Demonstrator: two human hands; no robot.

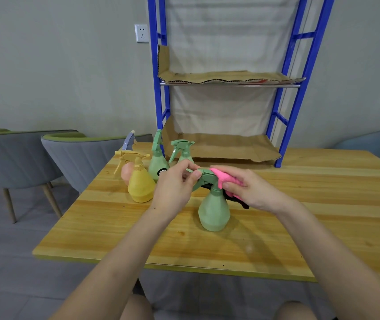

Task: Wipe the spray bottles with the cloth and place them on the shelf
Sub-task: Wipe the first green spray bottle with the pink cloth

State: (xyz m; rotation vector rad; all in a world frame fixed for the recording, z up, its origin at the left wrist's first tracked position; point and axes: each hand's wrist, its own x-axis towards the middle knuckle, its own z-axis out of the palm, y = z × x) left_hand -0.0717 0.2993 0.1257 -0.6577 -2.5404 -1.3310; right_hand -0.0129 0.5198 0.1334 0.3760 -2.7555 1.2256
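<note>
Blue-framed, the shelf [159, 100] is standing beyond both hands. The wooden table [300, 215] is lying beneath them. The wiping step is going on: the green spray bottle [214, 211] is standing upright between and just below the hands. The left hand [175, 188] is pinching its nozzle end, while the right hand [251, 190] is pressing the pink cloth [221, 176] against the trigger head. 4 other bottles [140, 181] are waiting left of the left hand. Next, likely, the body is needing a wipe, which calls for a steady grip.

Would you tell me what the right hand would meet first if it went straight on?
Probably the spray head of the near green bottle, where its pink cloth lies; the left hand grips it beyond.
</note>
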